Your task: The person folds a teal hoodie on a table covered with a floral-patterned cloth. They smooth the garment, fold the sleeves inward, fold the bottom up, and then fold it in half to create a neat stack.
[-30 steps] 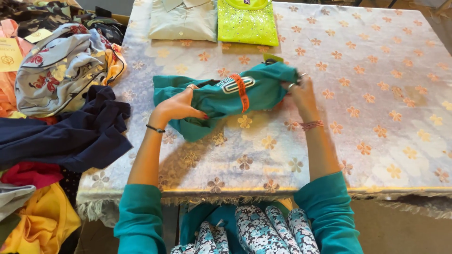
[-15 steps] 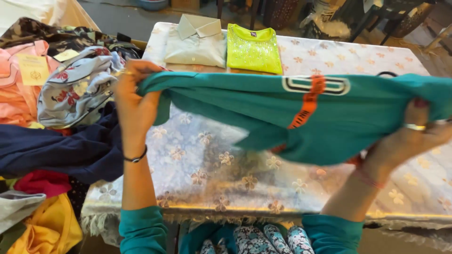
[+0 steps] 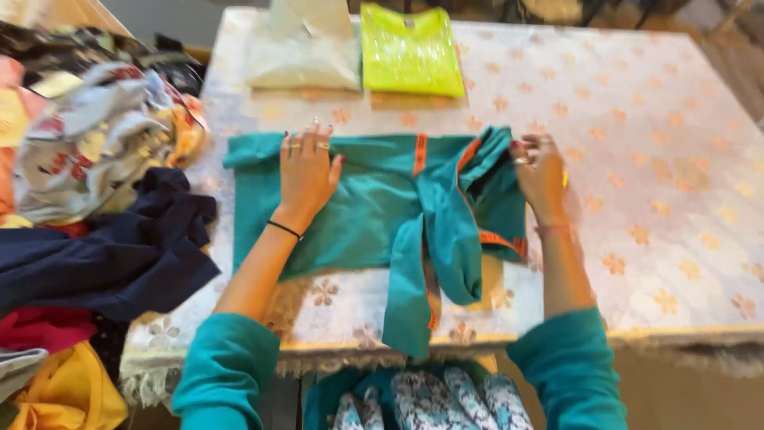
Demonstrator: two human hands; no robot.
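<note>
Teal garment [image 3: 358,207] lies spread on the flowered tablecloth [image 3: 676,199], long axis left to right, one sleeve hanging over the near edge. Left hand [image 3: 306,171] rests flat and open on its left half; right hand [image 3: 541,171] pinches bunched cloth at the right edge. Folded yellow shirt [image 3: 410,52] sits beyond, well apart.

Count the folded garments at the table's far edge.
2: a pale cream folded shirt at the far left and a neon yellow-green folded top right beside it. The frame crops the far edge, so more may lie beyond view.
</note>
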